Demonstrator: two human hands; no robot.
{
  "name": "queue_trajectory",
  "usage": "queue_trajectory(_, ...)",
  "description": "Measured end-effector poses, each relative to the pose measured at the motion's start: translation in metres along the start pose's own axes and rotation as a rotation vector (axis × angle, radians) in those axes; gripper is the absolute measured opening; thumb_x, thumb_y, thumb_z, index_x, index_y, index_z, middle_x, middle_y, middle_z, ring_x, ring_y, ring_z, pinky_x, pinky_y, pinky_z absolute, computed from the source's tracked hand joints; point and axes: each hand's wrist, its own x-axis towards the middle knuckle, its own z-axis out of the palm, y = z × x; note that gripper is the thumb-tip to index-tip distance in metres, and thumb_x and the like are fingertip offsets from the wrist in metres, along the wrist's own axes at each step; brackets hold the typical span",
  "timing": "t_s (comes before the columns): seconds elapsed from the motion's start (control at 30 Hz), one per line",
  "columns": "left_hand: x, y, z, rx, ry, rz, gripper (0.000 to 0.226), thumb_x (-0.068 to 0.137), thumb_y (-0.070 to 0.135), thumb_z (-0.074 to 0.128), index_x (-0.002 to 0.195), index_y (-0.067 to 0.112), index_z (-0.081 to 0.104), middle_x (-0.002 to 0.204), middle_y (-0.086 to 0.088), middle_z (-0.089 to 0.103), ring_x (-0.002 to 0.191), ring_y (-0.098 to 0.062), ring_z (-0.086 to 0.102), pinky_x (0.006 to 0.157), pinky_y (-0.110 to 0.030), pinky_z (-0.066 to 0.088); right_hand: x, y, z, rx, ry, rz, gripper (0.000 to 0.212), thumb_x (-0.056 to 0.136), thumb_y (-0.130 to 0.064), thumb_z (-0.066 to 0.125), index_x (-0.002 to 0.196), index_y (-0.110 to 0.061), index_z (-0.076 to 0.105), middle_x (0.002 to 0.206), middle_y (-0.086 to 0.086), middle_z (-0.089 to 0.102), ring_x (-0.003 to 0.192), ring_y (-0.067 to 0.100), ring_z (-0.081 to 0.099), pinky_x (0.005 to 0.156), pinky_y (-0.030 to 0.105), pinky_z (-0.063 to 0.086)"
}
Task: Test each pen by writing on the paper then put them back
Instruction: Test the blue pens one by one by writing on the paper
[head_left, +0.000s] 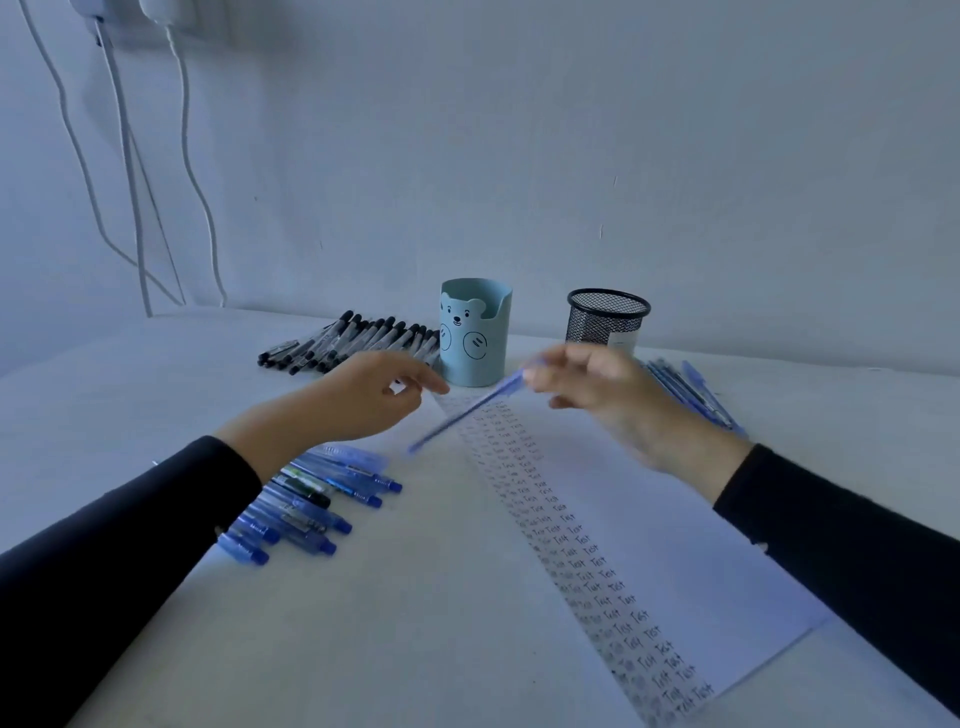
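My right hand (597, 395) pinches a blue pen (467, 413) by its upper end; the pen is blurred and slants down to the left above the top of the white paper (426, 597). A long column of the word "Test" runs down the paper. My left hand (374, 400) hovers with loosely curled fingers over the paper's top left corner and holds nothing. Several blue pens (311, 506) lie in a row under my left forearm.
A light blue bear pen cup (475, 332) and a black mesh pen cup (608, 317) stand behind the paper. Several black pens (353, 340) lie left of the bear cup. More blue pens (696, 392) lie at the right. White cables (130, 171) hang on the wall.
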Motion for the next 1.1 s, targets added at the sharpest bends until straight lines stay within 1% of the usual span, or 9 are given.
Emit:
queue_trajectory(0.17, -0.002, 0.006, 0.009, 0.117, -0.075, 0.082, 0.035, 0.089, 0.049, 0.047, 0.113, 0.036, 0.068, 0.124, 0.023, 0.053, 0.12, 0.0, 0.038, 0.106, -0.021, 0.025, 0.006, -0.027, -0.029, 0.387, 0.115, 0.043, 0.009, 0.099, -0.022, 0.052, 0.093, -0.016, 0.056, 0.078, 0.003, 0.066, 0.066, 0.019, 0.059, 0.072, 0.032, 0.05)
queue_trajectory(0.23, -0.004, 0.011, 0.012, 0.13, -0.128, 0.111, 0.055, 0.08, 0.071, 0.042, 0.118, 0.038, 0.065, 0.129, 0.027, 0.048, 0.125, 0.005, 0.033, 0.109, -0.022, 0.02, 0.004, -0.027, -0.03, 0.232, 0.106, -0.002, 0.012, 0.101, -0.027, 0.05, 0.104, -0.019, 0.059, 0.071, 0.004, 0.058, 0.06, 0.019, 0.053, 0.066, 0.03, 0.05)
queue_trajectory(0.37, -0.006, 0.014, 0.014, 0.075, -0.223, 0.071, 0.062, 0.075, 0.07, 0.054, 0.128, 0.038, 0.058, 0.137, 0.028, 0.046, 0.125, 0.01, 0.039, 0.107, -0.015, 0.025, -0.004, -0.014, -0.014, -0.301, -0.113, -0.027, 0.017, 0.101, -0.033, 0.049, 0.111, -0.037, 0.062, 0.067, -0.004, 0.05, 0.058, 0.005, 0.047, 0.056, 0.013, 0.04)
queue_trajectory(0.5, -0.006, 0.009, 0.014, 0.041, -0.228, 0.059, 0.046, 0.085, 0.055, 0.059, 0.129, 0.038, 0.058, 0.135, 0.028, 0.05, 0.121, 0.013, 0.044, 0.105, -0.012, 0.03, -0.008, 0.004, 0.003, -0.748, -0.305, -0.083, 0.02, 0.101, -0.039, 0.048, 0.111, -0.03, 0.062, 0.085, 0.005, 0.066, 0.067, 0.011, 0.05, 0.065, 0.029, 0.042)
queue_trajectory(0.67, -0.004, 0.008, 0.014, 0.064, -0.24, 0.059, 0.04, 0.091, 0.05, 0.055, 0.129, 0.038, 0.058, 0.137, 0.027, 0.049, 0.124, 0.011, 0.043, 0.108, -0.018, 0.033, -0.018, 0.005, 0.012, -1.07, -0.267, -0.354, 0.033, 0.095, -0.059, 0.045, 0.126, -0.055, 0.057, 0.097, -0.047, 0.042, 0.065, -0.02, 0.049, 0.057, 0.011, 0.027)
queue_trajectory(0.8, -0.004, 0.009, 0.012, 0.068, -0.254, 0.061, 0.044, 0.088, 0.054, 0.056, 0.13, 0.039, 0.056, 0.136, 0.028, 0.049, 0.123, 0.01, 0.043, 0.105, -0.016, 0.033, -0.017, 0.002, 0.01, -1.162, -0.25, -0.204, 0.045, 0.093, -0.067, 0.035, 0.135, -0.054, 0.045, 0.059, -0.008, 0.053, 0.059, -0.003, 0.047, 0.06, 0.02, 0.036)
queue_trajectory(0.9, -0.004, 0.008, 0.012, 0.054, -0.255, 0.04, 0.043, 0.087, 0.055, 0.057, 0.128, 0.043, 0.055, 0.136, 0.03, 0.048, 0.122, 0.01, 0.044, 0.107, -0.018, 0.032, -0.01, -0.001, -0.002, -0.919, -0.223, -0.118, 0.015, 0.101, -0.03, 0.041, 0.116, -0.032, 0.04, 0.067, -0.002, 0.055, 0.062, 0.013, 0.049, 0.062, 0.033, 0.041)
queue_trajectory(1.03, -0.005, 0.01, 0.012, 0.043, -0.263, 0.029, 0.045, 0.087, 0.054, 0.057, 0.129, 0.041, 0.055, 0.135, 0.03, 0.048, 0.122, 0.01, 0.043, 0.105, -0.016, 0.03, 0.002, -0.013, -0.018, -0.137, -0.065, 0.114, 0.029, 0.094, 0.002, 0.027, 0.101, -0.017, 0.049, 0.088, 0.009, 0.057, 0.056, 0.018, 0.039, 0.045, 0.026, 0.037)
queue_trajectory(1.1, -0.005, 0.011, 0.011, 0.051, -0.272, 0.034, 0.046, 0.087, 0.055, 0.056, 0.13, 0.04, 0.055, 0.136, 0.03, 0.047, 0.123, 0.01, 0.043, 0.106, -0.017, 0.031, 0.005, -0.019, -0.025, 0.317, -0.056, 0.172, 0.038, 0.092, 0.004, 0.022, 0.102, -0.01, 0.057, 0.097, 0.014, 0.065, 0.062, 0.019, 0.055, 0.049, 0.029, 0.05)
